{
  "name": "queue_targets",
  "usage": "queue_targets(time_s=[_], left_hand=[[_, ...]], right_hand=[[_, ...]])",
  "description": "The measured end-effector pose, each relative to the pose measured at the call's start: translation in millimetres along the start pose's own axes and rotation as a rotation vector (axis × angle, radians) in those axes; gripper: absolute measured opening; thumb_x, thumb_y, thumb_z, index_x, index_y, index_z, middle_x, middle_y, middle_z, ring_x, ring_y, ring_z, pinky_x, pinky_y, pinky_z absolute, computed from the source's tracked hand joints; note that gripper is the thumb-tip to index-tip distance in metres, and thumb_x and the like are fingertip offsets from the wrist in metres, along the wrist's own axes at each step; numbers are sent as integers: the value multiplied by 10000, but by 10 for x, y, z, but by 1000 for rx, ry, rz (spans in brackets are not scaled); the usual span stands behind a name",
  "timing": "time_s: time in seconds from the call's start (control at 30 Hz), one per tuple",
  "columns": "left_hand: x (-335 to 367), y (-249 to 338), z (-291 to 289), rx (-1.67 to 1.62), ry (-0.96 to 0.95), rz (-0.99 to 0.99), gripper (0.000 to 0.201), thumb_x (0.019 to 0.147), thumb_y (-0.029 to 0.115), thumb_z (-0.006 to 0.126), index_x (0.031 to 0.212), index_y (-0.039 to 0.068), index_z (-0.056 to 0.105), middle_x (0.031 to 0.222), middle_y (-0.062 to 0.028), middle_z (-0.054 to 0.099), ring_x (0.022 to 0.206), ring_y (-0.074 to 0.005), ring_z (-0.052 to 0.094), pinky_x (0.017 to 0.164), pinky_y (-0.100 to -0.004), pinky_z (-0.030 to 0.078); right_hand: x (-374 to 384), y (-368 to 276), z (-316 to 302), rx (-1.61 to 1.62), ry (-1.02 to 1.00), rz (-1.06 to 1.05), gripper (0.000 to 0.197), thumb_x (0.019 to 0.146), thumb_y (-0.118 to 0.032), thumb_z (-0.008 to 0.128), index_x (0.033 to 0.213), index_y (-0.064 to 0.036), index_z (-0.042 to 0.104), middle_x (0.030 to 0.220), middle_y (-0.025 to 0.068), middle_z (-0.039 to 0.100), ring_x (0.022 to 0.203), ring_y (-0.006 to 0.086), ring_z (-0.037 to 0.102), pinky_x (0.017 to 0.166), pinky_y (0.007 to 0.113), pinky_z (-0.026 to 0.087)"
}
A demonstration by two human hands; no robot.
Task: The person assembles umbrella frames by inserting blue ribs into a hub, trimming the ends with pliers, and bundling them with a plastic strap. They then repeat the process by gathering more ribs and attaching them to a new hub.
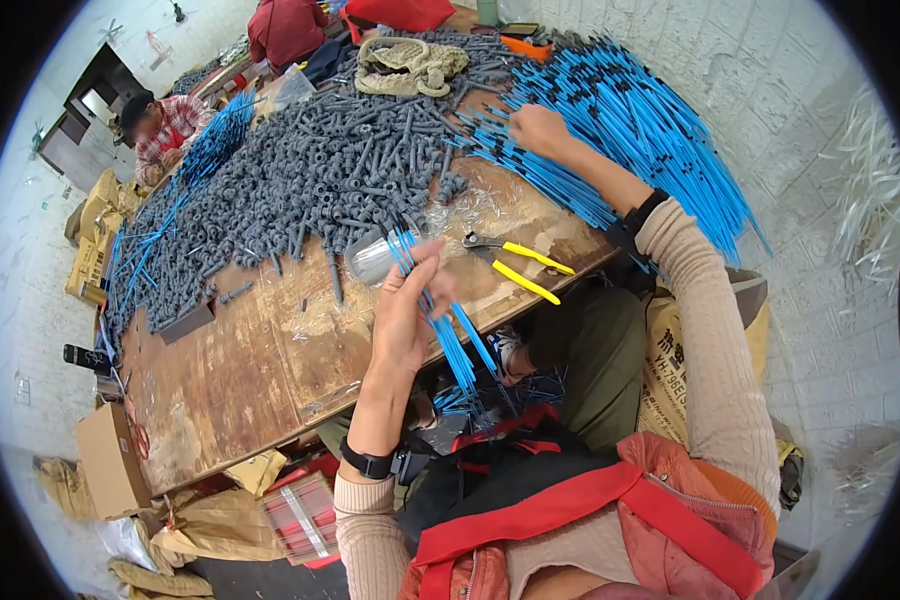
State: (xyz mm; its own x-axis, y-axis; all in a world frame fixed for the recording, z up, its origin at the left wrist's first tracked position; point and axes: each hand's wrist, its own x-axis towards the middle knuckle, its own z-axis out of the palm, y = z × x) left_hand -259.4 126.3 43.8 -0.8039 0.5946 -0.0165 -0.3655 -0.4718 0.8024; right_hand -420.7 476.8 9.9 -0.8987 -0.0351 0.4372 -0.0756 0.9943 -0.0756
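Several thin blue rods with dark upper ends are gripped in a bundle by my left hand, near the table's front edge. The rods slant down past the edge, and the fingers are slightly blurred. Farther right, my right hand is closed over a row of blue rods with black ends. Its fingertips are partly hidden, so I cannot make out what is between them. Yellow-handled pliers lie on the table between my two arms. A clear plastic container sits just behind my left hand.
A large heap of grey plastic fittings covers the middle of the wooden table. Coiled rope lies behind it. A big pile of blue rods fills the right side. Another person sits at the far left.
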Motion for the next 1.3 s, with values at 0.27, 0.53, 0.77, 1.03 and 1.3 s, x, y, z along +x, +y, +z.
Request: queue_targets(time_s=[0.27, 0.53, 0.77, 1.03, 1.3], left_hand=[[502, -25, 107, -91, 227, 250, 356, 949, 109, 594, 1262, -1, 464, 1140, -166, 635, 1018, -216, 652, 845, -314, 529], [280, -8, 204, 148, 445, 313, 298, 939, 84, 604, 1196, -7, 485, 1033, -133, 651, 896, -203, 660, 840, -323, 533], [-521, 238, 259, -257, 104, 219, 260, 913, 76, 613, 1152, 74, 512, 881, -46, 591, 760, -160, 608, 713, -264, 491], [-846, 428, 492, -27, 257, 55, 160, 916, 89, 589, 1056, 82, 513, 987, -86, 617, 918, -229, 644, 803, -301, 491], [315, 246, 267, -8, 265, 339, 205, 926, 70, 616, 1091, 15, 508, 1220, -189, 599, 1070, -248, 627, 870, -340, 507]], right_hand=[[-385, -953, -905, 193, 313, -494, 133, 810, -181, 628, 826, -50, 618, 826, 105, 609, 845, 311, 593, 761, 428, 457], [-968, -1454, -1252, 465, -134, -480, 175, 837, -229, 623, 888, -62, 617, 872, 79, 634, 853, 258, 603, 735, 382, 466], [-376, -217, -236, 167, 149, -221, 277, 908, -308, 543, 942, -62, 668, 811, 122, 684, 794, 338, 654, 723, 429, 524], [227, -38, -159, 111, 59, 24, 252, 867, -292, 563, 853, -64, 667, 745, 137, 647, 770, 364, 628, 688, 483, 497], [-461, -1223, -1149, 263, 309, -473, 131, 858, -206, 630, 884, -78, 631, 774, 122, 600, 767, 318, 594, 662, 423, 479]])
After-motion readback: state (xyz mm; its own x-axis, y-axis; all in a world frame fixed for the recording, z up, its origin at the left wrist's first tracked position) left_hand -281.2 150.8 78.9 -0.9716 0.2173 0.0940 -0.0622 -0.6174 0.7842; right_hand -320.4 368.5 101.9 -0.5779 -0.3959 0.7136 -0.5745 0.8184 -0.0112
